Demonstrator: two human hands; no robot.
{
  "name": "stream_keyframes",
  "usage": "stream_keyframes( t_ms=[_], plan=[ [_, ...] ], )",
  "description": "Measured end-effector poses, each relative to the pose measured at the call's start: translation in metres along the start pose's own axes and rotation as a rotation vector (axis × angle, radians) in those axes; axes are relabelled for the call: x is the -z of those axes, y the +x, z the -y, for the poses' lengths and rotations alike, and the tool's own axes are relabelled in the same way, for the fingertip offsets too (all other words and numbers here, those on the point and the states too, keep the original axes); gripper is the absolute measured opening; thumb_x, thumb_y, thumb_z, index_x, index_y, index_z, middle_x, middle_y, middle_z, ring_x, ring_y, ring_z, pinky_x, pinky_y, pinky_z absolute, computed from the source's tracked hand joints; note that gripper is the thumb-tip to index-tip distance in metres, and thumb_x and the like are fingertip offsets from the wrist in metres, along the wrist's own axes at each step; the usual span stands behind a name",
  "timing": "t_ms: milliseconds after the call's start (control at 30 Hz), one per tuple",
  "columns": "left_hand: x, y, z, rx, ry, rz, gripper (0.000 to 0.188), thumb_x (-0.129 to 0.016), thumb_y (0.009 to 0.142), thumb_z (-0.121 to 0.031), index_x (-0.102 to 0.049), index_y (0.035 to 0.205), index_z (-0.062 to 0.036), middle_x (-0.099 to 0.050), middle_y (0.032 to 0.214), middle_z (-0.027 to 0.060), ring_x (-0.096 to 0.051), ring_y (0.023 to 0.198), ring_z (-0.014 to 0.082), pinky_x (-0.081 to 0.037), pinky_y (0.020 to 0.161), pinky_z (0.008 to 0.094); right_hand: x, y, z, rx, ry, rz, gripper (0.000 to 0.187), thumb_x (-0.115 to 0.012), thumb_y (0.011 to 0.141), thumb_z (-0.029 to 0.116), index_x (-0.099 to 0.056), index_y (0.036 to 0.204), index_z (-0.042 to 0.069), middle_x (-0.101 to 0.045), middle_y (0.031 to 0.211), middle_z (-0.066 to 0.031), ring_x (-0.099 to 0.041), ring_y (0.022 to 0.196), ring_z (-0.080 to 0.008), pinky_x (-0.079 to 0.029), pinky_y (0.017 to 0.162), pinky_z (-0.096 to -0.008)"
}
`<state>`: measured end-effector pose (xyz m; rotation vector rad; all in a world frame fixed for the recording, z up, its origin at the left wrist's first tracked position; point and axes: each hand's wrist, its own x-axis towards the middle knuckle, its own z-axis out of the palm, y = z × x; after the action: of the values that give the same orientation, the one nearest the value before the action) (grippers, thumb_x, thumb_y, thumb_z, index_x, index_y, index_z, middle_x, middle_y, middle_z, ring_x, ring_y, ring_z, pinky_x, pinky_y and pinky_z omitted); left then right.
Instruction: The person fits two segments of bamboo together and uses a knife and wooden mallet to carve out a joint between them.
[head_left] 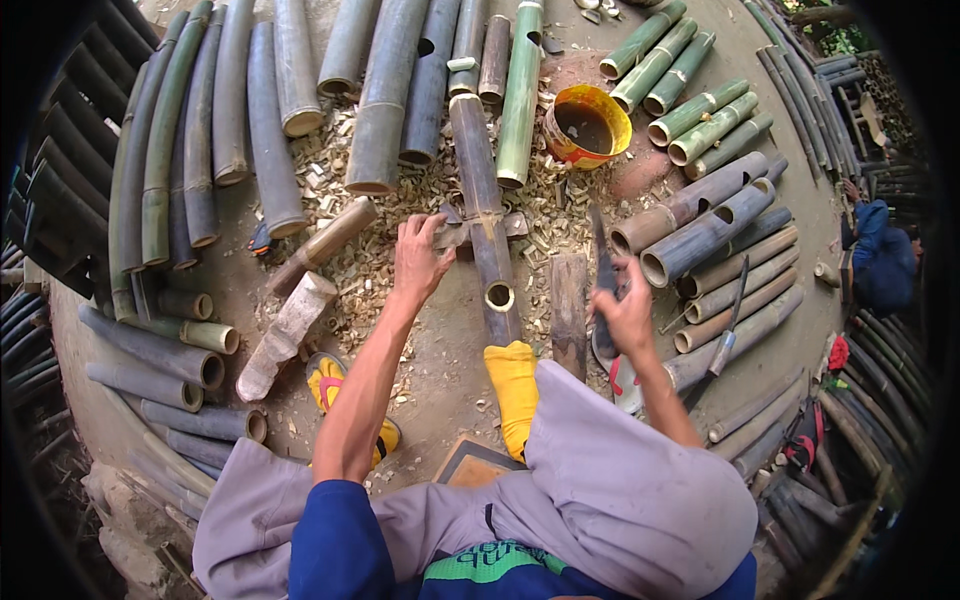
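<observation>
A dark bamboo tube (478, 190) lies lengthwise before me, with a round pale-edged hole near its near end. My left hand (420, 258) is at its left side, fingers curled against a grey block (452, 236). This block lines up with a short piece of wood (516, 224) that shows on the tube's right. My right hand (628, 312) is over a long dark blade (601, 250) that points away from me. Its thumb and forefinger are apart, the thumb touching or just above the tool; the other fingers are partly hidden.
Bamboo tubes (375, 130) lie in rows all around. A yellow bucket (588, 125) of dark liquid stands beyond the wood chips (350, 150). A long knife (728, 335) rests on tubes at right. My yellow-socked foot (512, 385) is at the tube's near end. Another person (880, 255) is far right.
</observation>
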<state>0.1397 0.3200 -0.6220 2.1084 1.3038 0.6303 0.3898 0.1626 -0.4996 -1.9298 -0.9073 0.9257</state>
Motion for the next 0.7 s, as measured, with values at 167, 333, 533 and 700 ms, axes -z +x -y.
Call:
stream_keyframes(
  t_ms=[167, 333, 533, 700],
  plan=[
    [-0.012, 0.035, 0.017, -0.055, 0.094, 0.142, 0.046, -0.074, 0.072, -0.014, -0.063, 0.116, -0.0103, -0.056, 0.108, 0.0155, -0.053, 0.104, 0.0329, -0.045, 0.092, 0.0415, 0.046, 0.133, 0.020, 0.300, -0.649, -0.012, 0.034, -0.059, 0.075, 0.016, -0.057, 0.105, 0.000, -0.058, 0.073, -0.0138, -0.060, 0.065, -0.0266, -0.047, 0.060, -0.0397],
    [-0.010, 0.051, 0.023, -0.026, 0.074, 0.350, 0.032, -0.071, 0.079, -0.017, -0.064, 0.109, -0.0095, -0.059, 0.107, 0.0140, -0.058, 0.102, 0.0296, -0.049, 0.085, 0.0441, 0.053, 0.246, 0.032, 0.302, -1.207, 0.240, 0.033, -0.059, 0.076, 0.016, -0.060, 0.108, 0.007, -0.065, 0.089, -0.0211, -0.065, 0.086, -0.0363, -0.052, 0.077, -0.0487],
    [0.004, 0.040, 0.023, 0.173, 0.083, -0.102, 0.028, -0.069, 0.080, -0.013, -0.064, 0.106, -0.0047, -0.061, 0.100, 0.0127, -0.060, 0.094, 0.0262, -0.050, 0.079, 0.0401, 0.043, 0.241, 0.023, 0.365, -1.153, 0.279, 0.046, -0.056, 0.081, 0.014, -0.051, 0.127, 0.008, -0.061, 0.113, -0.0247, -0.062, 0.099, -0.0394, -0.051, 0.083, -0.0457],
    [-0.002, -0.045, -0.040, 0.185, -0.154, 0.230, 0.054, -0.075, 0.072, -0.019, -0.054, 0.120, -0.0035, -0.060, 0.111, 0.0146, -0.058, 0.101, 0.0255, -0.048, 0.087, 0.0386, 0.023, 0.088, 0.017, 0.507, -0.522, 0.347, 0.064, -0.053, 0.075, 0.003, -0.039, 0.137, -0.004, -0.055, 0.127, -0.0244, -0.060, 0.111, -0.0347, -0.045, 0.097, -0.0390]
  ],
)
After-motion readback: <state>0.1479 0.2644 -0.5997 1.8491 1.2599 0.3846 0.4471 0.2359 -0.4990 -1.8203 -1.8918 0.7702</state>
